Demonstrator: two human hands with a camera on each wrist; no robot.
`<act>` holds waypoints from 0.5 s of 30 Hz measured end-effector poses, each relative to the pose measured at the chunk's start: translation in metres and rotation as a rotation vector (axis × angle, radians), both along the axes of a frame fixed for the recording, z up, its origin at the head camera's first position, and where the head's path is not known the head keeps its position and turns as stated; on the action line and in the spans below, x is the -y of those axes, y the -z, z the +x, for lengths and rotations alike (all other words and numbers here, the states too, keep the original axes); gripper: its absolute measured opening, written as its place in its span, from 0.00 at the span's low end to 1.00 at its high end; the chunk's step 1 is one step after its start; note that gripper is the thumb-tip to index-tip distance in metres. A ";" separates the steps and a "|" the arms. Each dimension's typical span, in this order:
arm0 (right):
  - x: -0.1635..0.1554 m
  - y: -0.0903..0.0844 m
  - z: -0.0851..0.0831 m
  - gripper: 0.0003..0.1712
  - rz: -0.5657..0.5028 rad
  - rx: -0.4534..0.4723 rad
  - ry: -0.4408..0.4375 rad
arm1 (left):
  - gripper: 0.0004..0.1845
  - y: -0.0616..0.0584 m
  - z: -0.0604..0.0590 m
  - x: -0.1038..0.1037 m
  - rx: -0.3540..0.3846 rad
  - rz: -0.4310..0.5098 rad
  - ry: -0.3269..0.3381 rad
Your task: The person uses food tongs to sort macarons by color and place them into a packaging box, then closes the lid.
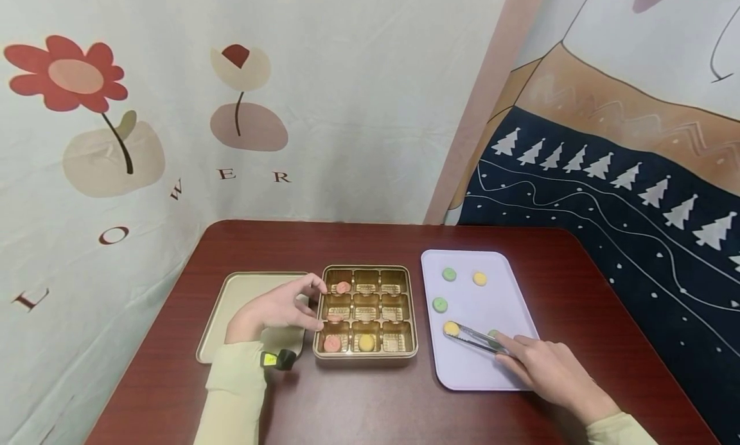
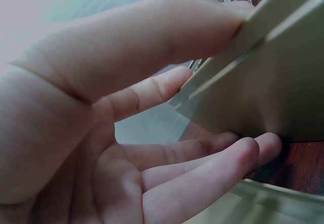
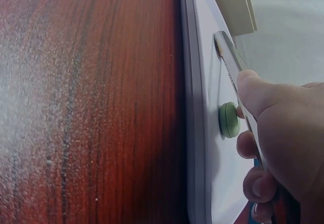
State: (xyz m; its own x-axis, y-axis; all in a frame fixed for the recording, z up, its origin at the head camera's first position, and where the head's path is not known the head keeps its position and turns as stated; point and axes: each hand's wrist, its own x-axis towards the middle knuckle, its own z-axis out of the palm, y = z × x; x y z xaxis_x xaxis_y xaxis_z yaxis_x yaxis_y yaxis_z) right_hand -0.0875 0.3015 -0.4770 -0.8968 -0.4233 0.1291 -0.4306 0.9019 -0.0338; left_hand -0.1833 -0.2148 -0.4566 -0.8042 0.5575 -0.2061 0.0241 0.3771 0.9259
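Observation:
My right hand (image 1: 549, 368) grips metal tongs (image 1: 476, 338), whose tips are around a yellow macaron (image 1: 451, 329) on the lilac tray (image 1: 462, 374). In the right wrist view, a green macaron (image 3: 229, 120) lies beside the tongs, close to the fingers. My left hand (image 1: 283, 308) touches the left side of a gold compartment box (image 1: 365, 361), thumb and forefinger at its rim. The left wrist view shows the box's wall (image 2: 243, 97) close up. Pink macarons (image 1: 332, 343) occupy the box's left column; a yellow macaron (image 1: 367, 343) sits in the front middle compartment.
Two green macarons, one nearer (image 1: 440, 304) and one farther (image 1: 449, 274), and another yellow macaron (image 1: 480, 279) lie on the lilac tray. A flat gold lid or tray (image 1: 216, 323) lies beneath my left forearm. Printed cloth (image 1: 358, 111) hangs behind the reddish-brown table (image 1: 370, 406).

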 end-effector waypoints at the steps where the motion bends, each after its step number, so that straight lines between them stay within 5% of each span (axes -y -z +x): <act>1: 0.000 0.000 0.000 0.26 -0.001 -0.004 -0.005 | 0.32 0.000 0.000 0.000 -0.001 0.003 0.003; 15: 0.000 0.001 -0.001 0.25 -0.009 -0.002 0.007 | 0.32 -0.002 0.001 0.000 -0.013 -0.029 -0.004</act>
